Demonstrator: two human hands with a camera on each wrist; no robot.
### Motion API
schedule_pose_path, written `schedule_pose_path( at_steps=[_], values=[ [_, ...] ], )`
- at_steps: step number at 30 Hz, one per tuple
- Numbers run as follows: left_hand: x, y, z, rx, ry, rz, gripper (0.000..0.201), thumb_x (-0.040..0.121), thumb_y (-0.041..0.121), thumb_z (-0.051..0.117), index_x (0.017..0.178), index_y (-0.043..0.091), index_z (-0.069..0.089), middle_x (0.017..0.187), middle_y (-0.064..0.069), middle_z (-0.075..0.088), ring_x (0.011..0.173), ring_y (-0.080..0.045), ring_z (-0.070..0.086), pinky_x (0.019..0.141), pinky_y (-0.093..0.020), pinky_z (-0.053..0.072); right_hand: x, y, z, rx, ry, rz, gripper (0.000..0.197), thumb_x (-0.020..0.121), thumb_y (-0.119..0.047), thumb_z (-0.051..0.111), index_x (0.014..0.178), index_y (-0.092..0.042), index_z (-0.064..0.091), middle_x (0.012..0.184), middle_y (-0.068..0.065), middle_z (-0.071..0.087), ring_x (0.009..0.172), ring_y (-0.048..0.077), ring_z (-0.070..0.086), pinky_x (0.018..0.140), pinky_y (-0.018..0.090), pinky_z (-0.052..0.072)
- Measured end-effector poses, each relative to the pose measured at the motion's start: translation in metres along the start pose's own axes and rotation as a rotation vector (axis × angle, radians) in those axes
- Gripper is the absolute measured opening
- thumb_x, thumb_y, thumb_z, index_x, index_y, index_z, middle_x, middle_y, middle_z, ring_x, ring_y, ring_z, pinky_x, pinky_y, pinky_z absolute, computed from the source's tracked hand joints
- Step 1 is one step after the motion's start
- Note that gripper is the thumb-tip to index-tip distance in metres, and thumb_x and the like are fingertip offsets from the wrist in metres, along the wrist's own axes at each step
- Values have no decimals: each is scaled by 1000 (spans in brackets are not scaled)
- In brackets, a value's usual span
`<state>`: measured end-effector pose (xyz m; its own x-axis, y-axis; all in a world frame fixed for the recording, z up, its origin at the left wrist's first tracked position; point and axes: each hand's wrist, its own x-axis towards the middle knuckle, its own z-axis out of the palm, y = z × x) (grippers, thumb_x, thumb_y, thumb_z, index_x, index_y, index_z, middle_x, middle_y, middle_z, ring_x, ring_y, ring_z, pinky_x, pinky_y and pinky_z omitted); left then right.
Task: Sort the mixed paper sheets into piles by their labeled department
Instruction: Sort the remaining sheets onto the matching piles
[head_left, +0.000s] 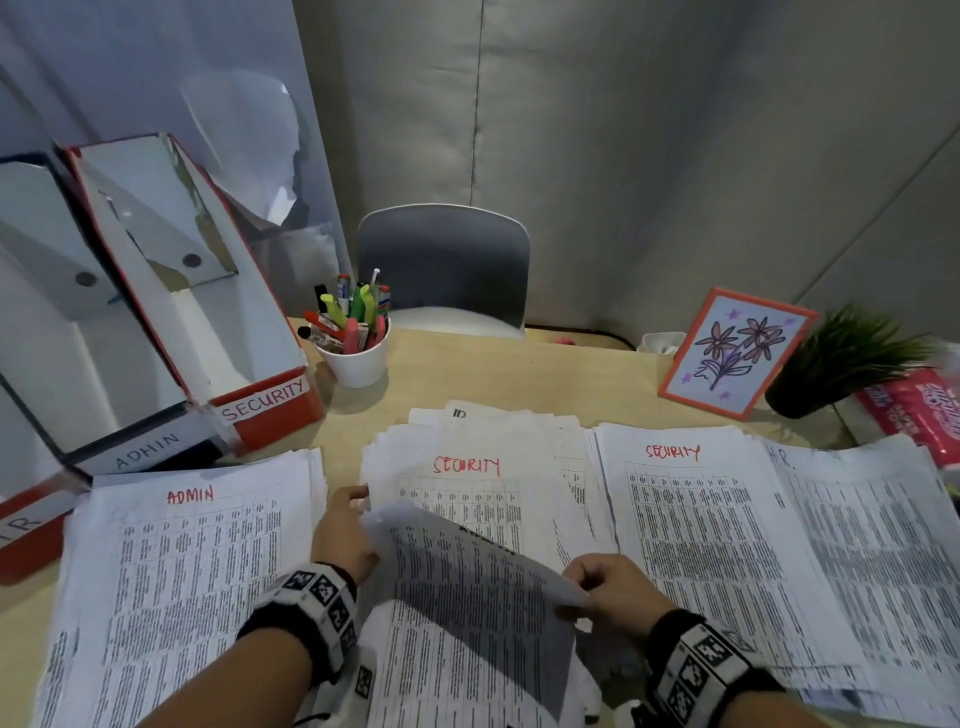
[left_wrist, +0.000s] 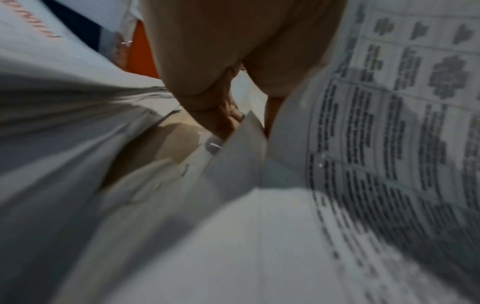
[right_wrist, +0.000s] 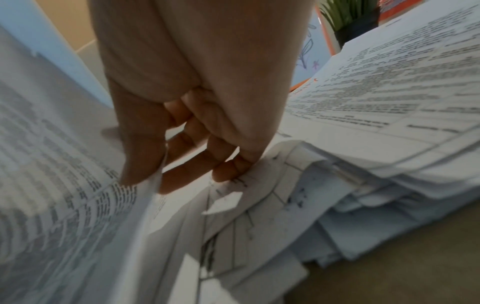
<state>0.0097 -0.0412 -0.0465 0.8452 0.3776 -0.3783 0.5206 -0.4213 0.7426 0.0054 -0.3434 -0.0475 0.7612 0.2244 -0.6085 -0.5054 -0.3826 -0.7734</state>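
Head view: sheet (head_left: 467, 587) between hands (head_left: 470, 564).

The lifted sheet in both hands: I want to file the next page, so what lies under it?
Under the lifted sheet sits the middle pile; its exposed top page reads SECURITY in red. The pile's near part is covered. The left hand and right hand pinch the sheet.
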Motion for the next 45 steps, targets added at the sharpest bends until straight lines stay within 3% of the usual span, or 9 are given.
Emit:
schedule_pose_path(
  at_steps=[8, 15, 18, 21, 27, 32, 36, 41, 45],
  values=[
    [-8, -13, -7, -74, 119, -10, 6, 86, 12, 62, 86, 17, 60, 76, 5, 63, 84, -26, 62, 70, -30, 42, -1, 4, 4, 203, -15, 43, 39, 72, 19, 66, 49, -11, 55, 54, 7, 55, 57, 18, 54, 54, 27, 46],
    [-20, -12, -11, -447, -211, -199, 14, 85, -2, 63, 83, 7, 73, 76, -14, 70, 70, -25, 66, 73, -35, 53, 4, -3, -2, 144, 48, -49, 49, 71, 29, 44, 48, -10, 61, 124, 0, 60, 121, 15, 53, 97, 42, 50],
    [-26, -19, -17, -518, -348, -152, 8, 75, 10, 72, 70, 14, 77, 70, -8, 71, 77, -31, 69, 79, -42, 51, 0, -13, -2, 158, 21, -66, 33, 73, 21, 61, 55, -6, 59, 132, -8, 50, 126, 12, 46, 77, 27, 56],
    [-22, -26, -32, -300, -574, -51, 36, 68, 18, 77, 103, 12, 75, 106, -18, 70, 103, -44, 62, 85, -60, 49, 2, -19, 1, 125, 10, -62, 25, 73, 14, 69, 58, -4, 59, 141, -11, 41, 111, 6, 57, 59, 28, 47],
    [-36, -12, -29, -200, -180, 136, 11, 73, -3, 67, 74, 8, 71, 65, -2, 72, 60, -8, 65, 56, -26, 53, 5, -25, 2, 130, 53, -48, 28, 72, 11, 72, 55, -8, 60, 151, -6, 33, 92, -2, 63, 77, 43, 52],
    [-41, -17, -22, -304, -27, 23, 33, 75, -20, 56, 75, 10, 68, 57, 2, 68, 60, -16, 64, 46, -14, 46, 5, -18, 2, 175, -3, -49, 34, 73, 11, 71, 49, -10, 59, 150, -5, 36, 106, 9, 62, 71, 41, 47],
    [-43, -16, -26, -404, -215, -125, 36, 81, -22, 52, 84, 8, 71, 58, 3, 69, 63, -17, 60, 43, -16, 49, 8, -11, 1, 225, 8, -25, 32, 72, 11, 71, 52, -8, 56, 147, -7, 40, 124, 38, 47, 89, 50, 47],
    [-38, -21, -37, -350, -366, -176, 18, 71, -17, 69, 87, -11, 73, 112, -8, 64, 94, -27, 64, 63, -32, 58, 12, -8, -3, 331, -38, -36, 36, 70, 15, 69, 49, -10, 53, 146, -3, 44, 136, 28, 38, 84, 32, 54],
    [-40, -13, -38, -236, -351, -106, 24, 74, -14, 67, 74, 7, 77, 78, -6, 72, 68, -18, 66, 52, -22, 54, 13, -11, -2, 394, -17, -5, 35, 73, 16, 66, 52, -9, 52, 139, 0, 51, 129, 29, 46, 96, 45, 48]
  ],
)
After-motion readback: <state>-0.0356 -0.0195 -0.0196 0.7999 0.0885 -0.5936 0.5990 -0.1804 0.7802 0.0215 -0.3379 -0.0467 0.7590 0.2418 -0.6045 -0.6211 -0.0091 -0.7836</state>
